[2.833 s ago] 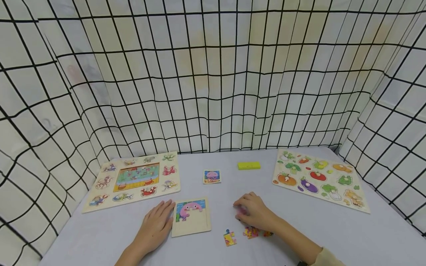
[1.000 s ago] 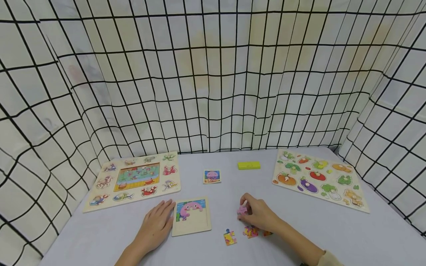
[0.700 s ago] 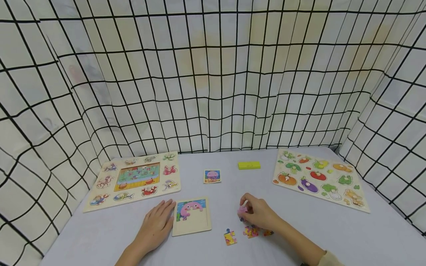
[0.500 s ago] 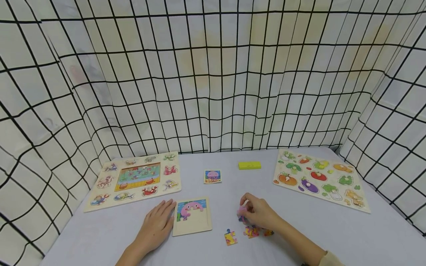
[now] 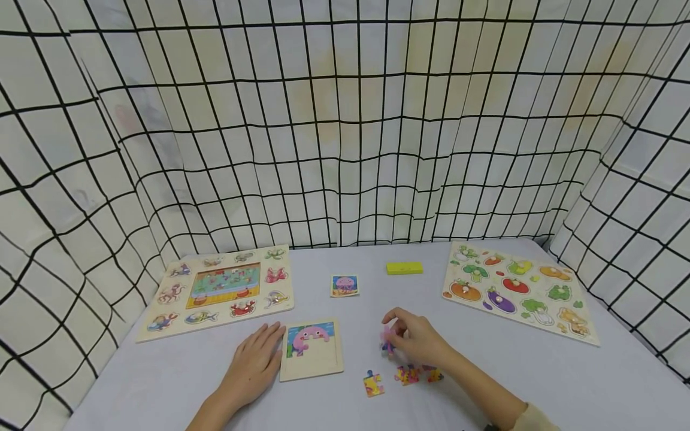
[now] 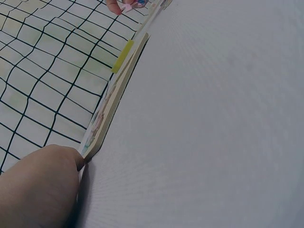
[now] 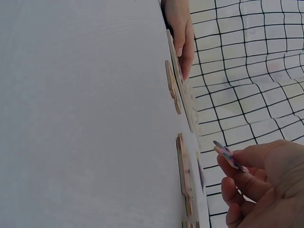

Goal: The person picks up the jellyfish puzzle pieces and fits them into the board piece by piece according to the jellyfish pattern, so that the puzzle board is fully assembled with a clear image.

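Puzzle piece [image 5: 386, 342], lower middle, pinched in right grip [image 5: 418, 340]; left grip [image 5: 252, 365], fingers loose, touches the small board [image 5: 323, 363] along its left edge.

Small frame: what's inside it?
Inside the small frame, fitted pieces show a pink creature against blue along the top and partway down the left. The remaining floor is bare wood. What lies beneath the pieces is covered.

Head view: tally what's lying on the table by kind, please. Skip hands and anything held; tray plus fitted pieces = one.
Large boards: 2 (sea board, vegetable board)
Tray: 1
Card: 1
Yellow block: 1
Loose pieces: 3 in sight; the right hand could hide more
Total: 8 in sight
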The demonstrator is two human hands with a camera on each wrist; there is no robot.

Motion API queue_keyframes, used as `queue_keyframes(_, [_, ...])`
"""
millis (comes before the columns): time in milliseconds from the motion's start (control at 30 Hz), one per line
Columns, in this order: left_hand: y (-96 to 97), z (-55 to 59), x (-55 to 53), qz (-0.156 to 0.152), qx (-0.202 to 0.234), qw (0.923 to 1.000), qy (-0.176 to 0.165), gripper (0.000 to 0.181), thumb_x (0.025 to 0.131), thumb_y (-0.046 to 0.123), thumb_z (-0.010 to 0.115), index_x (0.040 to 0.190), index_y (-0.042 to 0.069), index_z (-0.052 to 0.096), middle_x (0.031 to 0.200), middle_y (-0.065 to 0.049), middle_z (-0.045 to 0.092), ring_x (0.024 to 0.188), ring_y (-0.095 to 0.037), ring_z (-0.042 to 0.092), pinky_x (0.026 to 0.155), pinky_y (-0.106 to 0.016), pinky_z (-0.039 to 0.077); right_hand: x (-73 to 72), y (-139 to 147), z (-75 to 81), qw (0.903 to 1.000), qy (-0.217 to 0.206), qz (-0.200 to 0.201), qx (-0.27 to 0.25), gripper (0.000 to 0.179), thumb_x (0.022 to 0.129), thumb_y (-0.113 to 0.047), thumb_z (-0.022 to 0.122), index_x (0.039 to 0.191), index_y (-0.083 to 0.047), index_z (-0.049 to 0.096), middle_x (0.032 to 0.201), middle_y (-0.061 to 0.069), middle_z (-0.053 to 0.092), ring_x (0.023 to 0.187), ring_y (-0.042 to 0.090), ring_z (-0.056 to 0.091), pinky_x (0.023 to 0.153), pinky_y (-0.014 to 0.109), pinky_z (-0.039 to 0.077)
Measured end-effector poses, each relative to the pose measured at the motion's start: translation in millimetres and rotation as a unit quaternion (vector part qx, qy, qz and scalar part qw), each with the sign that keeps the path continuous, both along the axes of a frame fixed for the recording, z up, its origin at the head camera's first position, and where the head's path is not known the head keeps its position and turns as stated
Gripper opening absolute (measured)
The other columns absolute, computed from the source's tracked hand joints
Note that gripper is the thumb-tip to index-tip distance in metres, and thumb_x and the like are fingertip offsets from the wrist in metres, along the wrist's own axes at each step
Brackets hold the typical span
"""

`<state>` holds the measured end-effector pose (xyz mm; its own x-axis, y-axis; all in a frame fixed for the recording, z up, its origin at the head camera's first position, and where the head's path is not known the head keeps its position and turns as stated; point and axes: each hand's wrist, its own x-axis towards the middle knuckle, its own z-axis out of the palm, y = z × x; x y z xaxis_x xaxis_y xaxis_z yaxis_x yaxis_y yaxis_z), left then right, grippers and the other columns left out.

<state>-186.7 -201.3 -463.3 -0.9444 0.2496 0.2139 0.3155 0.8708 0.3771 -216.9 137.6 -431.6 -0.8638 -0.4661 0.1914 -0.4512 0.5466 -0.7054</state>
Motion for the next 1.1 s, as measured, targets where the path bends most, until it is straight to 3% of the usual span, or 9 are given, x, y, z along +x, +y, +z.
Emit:
queue_keyframes(667, [0.7,-0.5,-0.3,0.002,0.002,1.0000,-0.005,0.045,0.094,0.020,0.049,0.135,0.003,0.043,0.141,-0.014,0.038,0.132,-0.035,0.026,0.103,-0.057,0.019,-11.4,-36,21.6,0.9976,0.058,0.014,-0.036,0.019,0.087,-0.016,0.064,0.102,-0.007,0.058,0.069,-0.011,0.054,0.062,0.006,0.047,0.051,0.020,0.040])
queue_keyframes(1100, [1.1,3.4,1.6,0.000,-0.002,1.0000,-0.005,0.045,0.093,0.019,0.049,0.135,0.003,0.043,0.141,-0.014,0.038,0.132,-0.036,0.026,0.103,-0.058,0.019,-20.6,-61,23.4,0.9957,0.073,0.036,-0.045,0.020,0.086,-0.015,0.065,0.102,-0.007,0.057,0.071,-0.009,0.052,0.064,0.007,0.046,0.051,0.018,0.040])
